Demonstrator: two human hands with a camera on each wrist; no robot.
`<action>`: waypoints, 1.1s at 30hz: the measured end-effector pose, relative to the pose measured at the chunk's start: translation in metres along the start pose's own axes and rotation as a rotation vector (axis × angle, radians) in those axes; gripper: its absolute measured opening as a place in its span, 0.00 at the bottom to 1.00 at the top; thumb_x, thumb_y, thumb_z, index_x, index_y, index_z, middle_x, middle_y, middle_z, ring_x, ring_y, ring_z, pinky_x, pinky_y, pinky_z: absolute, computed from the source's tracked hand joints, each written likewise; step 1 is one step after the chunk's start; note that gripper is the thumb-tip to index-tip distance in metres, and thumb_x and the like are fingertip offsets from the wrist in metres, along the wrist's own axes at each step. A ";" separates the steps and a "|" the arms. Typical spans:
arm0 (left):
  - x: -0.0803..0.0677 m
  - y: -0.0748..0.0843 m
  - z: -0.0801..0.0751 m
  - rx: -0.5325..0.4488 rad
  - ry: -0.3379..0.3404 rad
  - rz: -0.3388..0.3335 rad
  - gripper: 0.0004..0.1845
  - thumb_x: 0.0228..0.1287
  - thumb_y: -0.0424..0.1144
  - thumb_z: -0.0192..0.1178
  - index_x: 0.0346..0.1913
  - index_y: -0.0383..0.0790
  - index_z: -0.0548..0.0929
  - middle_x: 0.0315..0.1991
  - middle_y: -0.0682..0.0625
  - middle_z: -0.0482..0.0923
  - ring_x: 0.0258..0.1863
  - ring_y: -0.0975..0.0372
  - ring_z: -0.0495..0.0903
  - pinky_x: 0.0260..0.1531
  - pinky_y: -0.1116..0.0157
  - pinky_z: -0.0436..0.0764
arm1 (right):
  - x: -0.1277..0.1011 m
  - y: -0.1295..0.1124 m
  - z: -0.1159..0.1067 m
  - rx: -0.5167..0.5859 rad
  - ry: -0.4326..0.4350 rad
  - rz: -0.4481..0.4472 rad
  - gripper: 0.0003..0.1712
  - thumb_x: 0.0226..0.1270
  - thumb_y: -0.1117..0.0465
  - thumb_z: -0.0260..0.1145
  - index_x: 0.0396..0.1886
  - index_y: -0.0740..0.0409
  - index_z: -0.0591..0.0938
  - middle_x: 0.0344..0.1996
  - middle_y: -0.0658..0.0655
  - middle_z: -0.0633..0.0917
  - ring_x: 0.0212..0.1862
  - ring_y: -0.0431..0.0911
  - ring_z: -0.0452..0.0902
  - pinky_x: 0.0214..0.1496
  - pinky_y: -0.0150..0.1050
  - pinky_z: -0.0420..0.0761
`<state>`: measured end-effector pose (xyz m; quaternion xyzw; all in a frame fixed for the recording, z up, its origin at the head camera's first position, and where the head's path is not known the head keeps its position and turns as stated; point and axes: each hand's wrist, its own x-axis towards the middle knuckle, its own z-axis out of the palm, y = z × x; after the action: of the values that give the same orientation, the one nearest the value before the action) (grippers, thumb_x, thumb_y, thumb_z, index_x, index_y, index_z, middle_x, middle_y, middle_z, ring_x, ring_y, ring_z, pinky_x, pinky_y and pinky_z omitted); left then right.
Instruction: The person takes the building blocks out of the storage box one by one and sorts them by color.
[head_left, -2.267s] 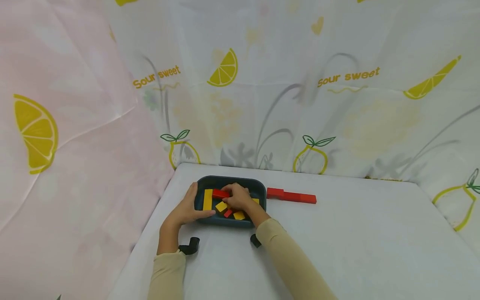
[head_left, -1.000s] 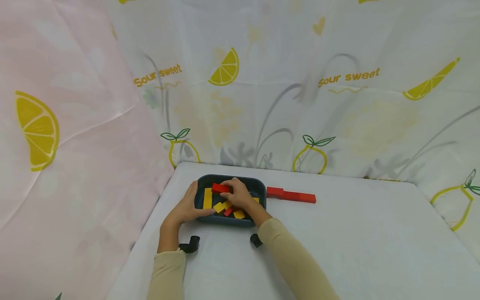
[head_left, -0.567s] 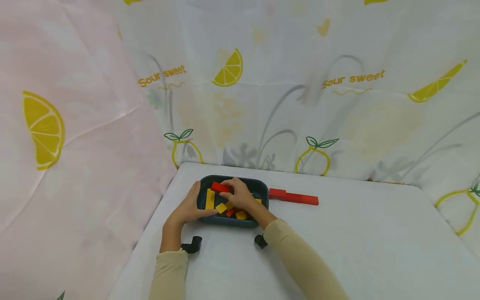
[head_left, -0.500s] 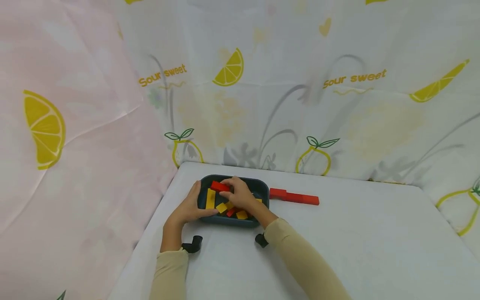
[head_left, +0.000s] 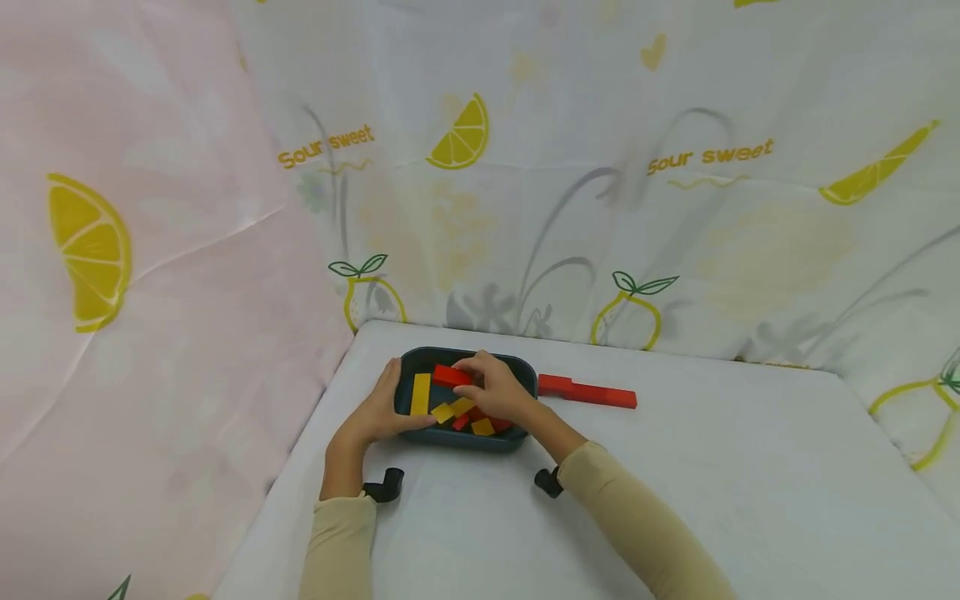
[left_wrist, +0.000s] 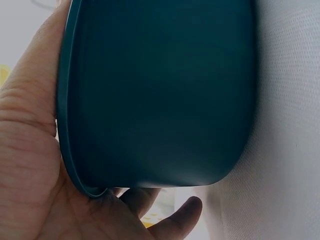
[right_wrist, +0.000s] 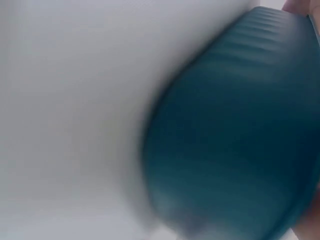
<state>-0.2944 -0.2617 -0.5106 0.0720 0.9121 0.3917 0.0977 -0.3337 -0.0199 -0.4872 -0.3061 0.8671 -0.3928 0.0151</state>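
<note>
Right hand (head_left: 495, 388) pinched round 1 red block (head_left: 451, 377), left hand (head_left: 381, 410) (spread) against tray (head_left: 465, 441).

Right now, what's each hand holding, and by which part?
Right hand: a red rectangular block, right end. Left hand: a teal rounded tray, near-left corner.

Lemon-print white cloth (head_left: 570, 217) behind a white-covered table (head_left: 712, 475)

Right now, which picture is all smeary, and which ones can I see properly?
Right wrist view: the smeariest, with the teal tub and white tabletop both blurred; left wrist view: clearer, the tabletop's weave showing, though the tub's wall is quite dark; head view: fairly sharp, the row of red blocks easy to see, and a soft shadow beside the right sleeve.
</note>
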 end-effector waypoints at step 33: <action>0.004 -0.002 0.002 0.039 0.000 -0.010 0.65 0.53 0.63 0.70 0.80 0.39 0.37 0.80 0.39 0.28 0.79 0.43 0.37 0.74 0.39 0.48 | -0.082 0.064 -0.122 -0.162 0.066 0.116 0.19 0.62 0.65 0.71 0.53 0.60 0.83 0.44 0.59 0.82 0.42 0.49 0.77 0.46 0.42 0.82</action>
<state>-0.2975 -0.2611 -0.5142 0.0693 0.9200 0.3731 0.0984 -0.3326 0.1391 -0.4643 -0.2426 0.9123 -0.3296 -0.0156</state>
